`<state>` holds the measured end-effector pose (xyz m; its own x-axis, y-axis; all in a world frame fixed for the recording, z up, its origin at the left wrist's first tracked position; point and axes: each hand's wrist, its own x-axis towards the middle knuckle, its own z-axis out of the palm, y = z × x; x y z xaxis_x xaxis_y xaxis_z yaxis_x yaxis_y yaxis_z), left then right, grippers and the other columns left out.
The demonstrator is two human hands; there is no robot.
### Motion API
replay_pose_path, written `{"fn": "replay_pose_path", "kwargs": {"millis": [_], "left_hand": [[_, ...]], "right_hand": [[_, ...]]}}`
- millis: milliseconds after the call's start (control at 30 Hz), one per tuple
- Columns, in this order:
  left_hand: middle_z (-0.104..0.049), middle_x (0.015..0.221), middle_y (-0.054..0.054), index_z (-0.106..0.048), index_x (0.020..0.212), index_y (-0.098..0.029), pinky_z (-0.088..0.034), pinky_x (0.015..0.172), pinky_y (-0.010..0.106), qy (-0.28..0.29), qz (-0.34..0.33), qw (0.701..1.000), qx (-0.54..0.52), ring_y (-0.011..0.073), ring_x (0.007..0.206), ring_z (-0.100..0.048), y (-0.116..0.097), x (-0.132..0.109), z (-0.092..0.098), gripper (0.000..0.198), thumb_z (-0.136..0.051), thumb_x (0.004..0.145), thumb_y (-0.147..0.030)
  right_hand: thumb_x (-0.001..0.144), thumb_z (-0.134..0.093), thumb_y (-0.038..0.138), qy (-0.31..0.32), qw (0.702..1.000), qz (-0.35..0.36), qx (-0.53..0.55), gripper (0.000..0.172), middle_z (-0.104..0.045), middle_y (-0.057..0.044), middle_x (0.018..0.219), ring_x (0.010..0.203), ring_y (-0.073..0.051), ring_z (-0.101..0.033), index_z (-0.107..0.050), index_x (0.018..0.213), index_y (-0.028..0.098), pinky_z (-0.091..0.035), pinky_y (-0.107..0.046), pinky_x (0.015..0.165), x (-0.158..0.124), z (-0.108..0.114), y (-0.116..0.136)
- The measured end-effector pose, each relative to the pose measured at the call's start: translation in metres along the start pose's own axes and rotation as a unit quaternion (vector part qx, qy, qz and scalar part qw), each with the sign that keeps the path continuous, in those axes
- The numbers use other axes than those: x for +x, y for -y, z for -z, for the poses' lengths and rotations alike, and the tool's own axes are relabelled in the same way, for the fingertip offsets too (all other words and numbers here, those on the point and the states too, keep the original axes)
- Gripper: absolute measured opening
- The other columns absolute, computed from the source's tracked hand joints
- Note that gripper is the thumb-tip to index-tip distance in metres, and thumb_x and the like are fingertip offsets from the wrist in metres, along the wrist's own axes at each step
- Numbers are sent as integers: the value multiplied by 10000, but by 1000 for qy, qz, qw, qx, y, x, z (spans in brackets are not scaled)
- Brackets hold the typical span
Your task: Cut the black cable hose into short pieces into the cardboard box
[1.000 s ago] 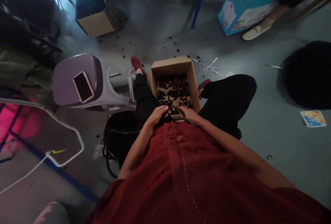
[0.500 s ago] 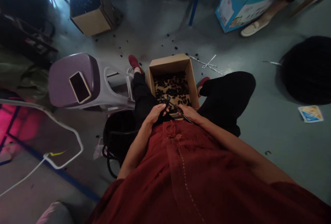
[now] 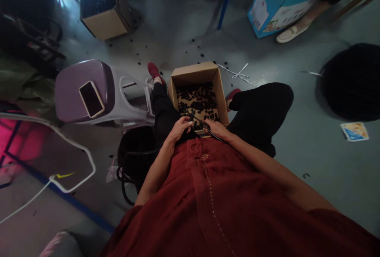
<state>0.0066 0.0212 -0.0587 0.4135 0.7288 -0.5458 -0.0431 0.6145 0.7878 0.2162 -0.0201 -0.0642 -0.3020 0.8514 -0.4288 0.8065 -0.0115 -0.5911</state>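
Observation:
Over the near edge of an open cardboard box (image 3: 196,71), my left hand (image 3: 179,127) pinches a small black piece (image 3: 192,114), whose exact kind I cannot make out. My right hand (image 3: 218,129) is closed around the dark handles of a slim tool that looks like scissors (image 3: 202,123). Its narrow end points left, crossing close to the black piece. Many small black pieces (image 3: 198,105) lie scattered on the bottom of the box, which stands between my feet.
Left of me, a purple-topped stool (image 3: 68,91) bears a phone (image 3: 91,99). A black coil (image 3: 138,146) lies beside my left leg. Farther off are another cardboard box (image 3: 107,23), a blue carton (image 3: 273,8), a person's shoe (image 3: 292,33) and a black bundle (image 3: 353,83).
My left fingers have shifted slightly around the black piece, and its upper end is tilted a little differently. The right hand and the tool stay in almost the same place.

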Motion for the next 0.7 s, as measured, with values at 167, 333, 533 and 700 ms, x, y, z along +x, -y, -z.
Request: {"fn": "replay_pose_path", "kwargs": {"millis": [167, 333, 533, 700], "left_hand": [[-561, 661, -43, -466, 947, -144, -358, 434, 177, -18, 2, 1000, 22, 48, 452, -494, 5, 3, 2, 395, -702, 669, -295], [-598, 727, -13, -490, 929, -135, -384, 450, 184, -1, 2, 1000, 26, 52, 476, -515, 4, 3, 2, 346, -676, 684, -293], [-614, 749, 11, -551, 1009, -102, -393, 509, 195, 24, 13, 999, 20, 53, 512, -509, 1, 0, 1, 391, -659, 701, -319], [-610, 788, 16, -539, 1190, -113, -372, 544, 203, 50, -2, 998, 26, 49, 533, -474, -5, -6, -2, 504, -632, 743, -326]], "right_hand": [[831, -451, 346, -10, 1000, 11, -4, 281, -658, -48, 903, 749, -184, -585, -529, 1073, 228, -334, -232, 608, -1, 0, 0], [829, -449, 400, -35, 999, -37, 0, 321, -658, -56, 856, 739, -195, -593, -542, 1078, 219, -353, -245, 617, 3, -1, -2], [798, -490, 438, -76, 990, -97, 70, 323, -647, -41, 828, 781, -216, -601, -552, 1043, 236, -393, -266, 647, 12, -2, -11], [743, -541, 433, -111, 962, -105, 228, 285, -594, -8, 723, 624, -160, -549, -529, 928, 215, -421, -276, 612, 14, -2, -11]]}}
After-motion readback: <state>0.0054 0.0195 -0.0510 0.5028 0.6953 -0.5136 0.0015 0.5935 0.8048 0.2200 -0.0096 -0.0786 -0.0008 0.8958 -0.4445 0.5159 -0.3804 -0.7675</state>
